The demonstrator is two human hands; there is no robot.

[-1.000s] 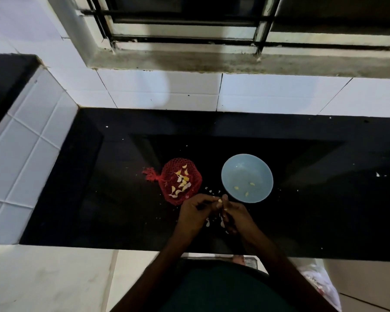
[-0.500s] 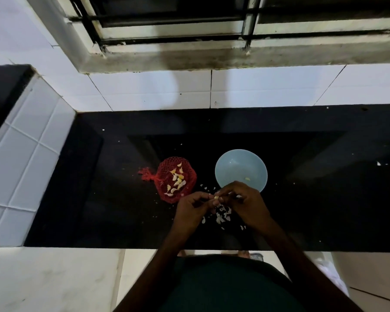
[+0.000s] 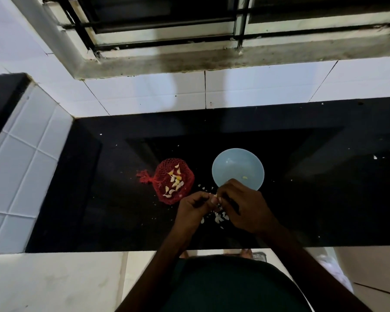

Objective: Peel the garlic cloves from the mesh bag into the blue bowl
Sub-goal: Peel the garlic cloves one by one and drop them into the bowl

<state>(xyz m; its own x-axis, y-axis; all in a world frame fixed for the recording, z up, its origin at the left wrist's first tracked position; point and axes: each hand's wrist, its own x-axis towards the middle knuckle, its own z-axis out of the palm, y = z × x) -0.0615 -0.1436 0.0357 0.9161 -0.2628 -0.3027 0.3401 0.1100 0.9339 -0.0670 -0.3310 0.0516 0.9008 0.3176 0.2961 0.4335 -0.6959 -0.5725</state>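
A red mesh bag [image 3: 163,192] lies open on the black counter [image 3: 99,199] with several pale garlic cloves [image 3: 175,180] on it. To its right stands the light blue bowl [image 3: 231,164] with at least one peeled clove [image 3: 245,177] inside. Just in front of the bowl, my left hand [image 3: 193,210] and my right hand [image 3: 245,208] meet fingertip to fingertip, pinching one small garlic clove [image 3: 215,196] between them. My right hand covers the bowl's near rim. Loose white peel [image 3: 220,217] lies on the counter under my hands.
White tiled walls border the counter at the back and left, below a barred window. Small bits of peel dot the counter around the bag and bowl. The counter's front edge runs close to my body, with the floor below.
My hands have stayed together on the clove. My right hand rose from below the bowl to lie over its near rim. More peel lies under them.
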